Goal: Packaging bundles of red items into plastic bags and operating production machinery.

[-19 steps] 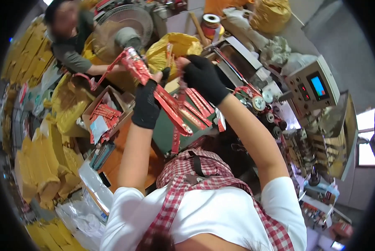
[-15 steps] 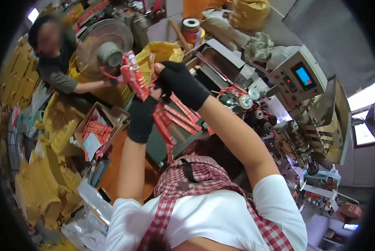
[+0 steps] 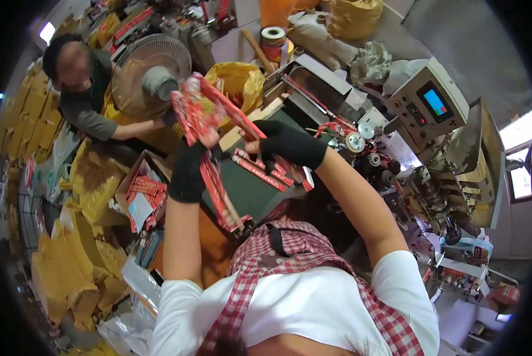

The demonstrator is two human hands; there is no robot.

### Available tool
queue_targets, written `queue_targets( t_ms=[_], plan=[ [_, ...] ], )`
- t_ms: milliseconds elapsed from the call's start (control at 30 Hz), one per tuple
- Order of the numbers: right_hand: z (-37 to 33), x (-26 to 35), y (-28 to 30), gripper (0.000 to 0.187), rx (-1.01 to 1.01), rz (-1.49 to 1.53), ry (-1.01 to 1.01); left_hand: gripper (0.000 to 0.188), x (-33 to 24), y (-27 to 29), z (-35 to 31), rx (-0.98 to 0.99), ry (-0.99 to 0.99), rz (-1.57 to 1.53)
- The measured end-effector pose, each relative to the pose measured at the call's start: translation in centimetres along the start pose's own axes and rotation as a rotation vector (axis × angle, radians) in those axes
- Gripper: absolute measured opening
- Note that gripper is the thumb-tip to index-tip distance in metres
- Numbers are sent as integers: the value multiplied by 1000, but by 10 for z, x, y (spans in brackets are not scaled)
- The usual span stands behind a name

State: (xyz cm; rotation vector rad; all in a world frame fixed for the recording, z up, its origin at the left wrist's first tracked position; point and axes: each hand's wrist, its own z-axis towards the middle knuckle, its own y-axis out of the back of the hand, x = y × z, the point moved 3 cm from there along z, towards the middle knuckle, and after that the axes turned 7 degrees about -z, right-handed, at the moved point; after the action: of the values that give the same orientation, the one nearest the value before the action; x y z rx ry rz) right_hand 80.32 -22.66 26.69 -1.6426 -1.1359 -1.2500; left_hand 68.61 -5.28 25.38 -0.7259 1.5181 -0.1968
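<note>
While your left hand (image 3: 189, 172) grips strip of red packets (image 3: 202, 115), fingers closed round it, your right hand (image 3: 287, 145) pinches same strip above green tabletop (image 3: 242, 190).

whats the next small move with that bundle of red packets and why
Probably lower the red packets toward the green surface and square them. The left hand grips them raised and fanned loosely, some hanging down, while the right hand pinches one end.
</note>
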Motion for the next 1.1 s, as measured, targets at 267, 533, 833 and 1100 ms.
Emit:
queue_targets(
  t_ms=[267, 533, 833, 1100],
  plan=[
    [-13, -66, -38, 63, 429, 544, 29, 30, -6, -17, 3, -3, -84, -160],
    [-33, -56, -72, 59, 348, 806, -112, 27, 4, -25, 15, 71, -232, -74],
    [-28, -38, -36, 30, -545, -1203, 269, 18, 10, -54, 11, -65, -186, 292],
    [-34, -44, -49, 16, -266, -1045, 524, 19, 8, -39, 22, 15, -18, 303]
  ],
)
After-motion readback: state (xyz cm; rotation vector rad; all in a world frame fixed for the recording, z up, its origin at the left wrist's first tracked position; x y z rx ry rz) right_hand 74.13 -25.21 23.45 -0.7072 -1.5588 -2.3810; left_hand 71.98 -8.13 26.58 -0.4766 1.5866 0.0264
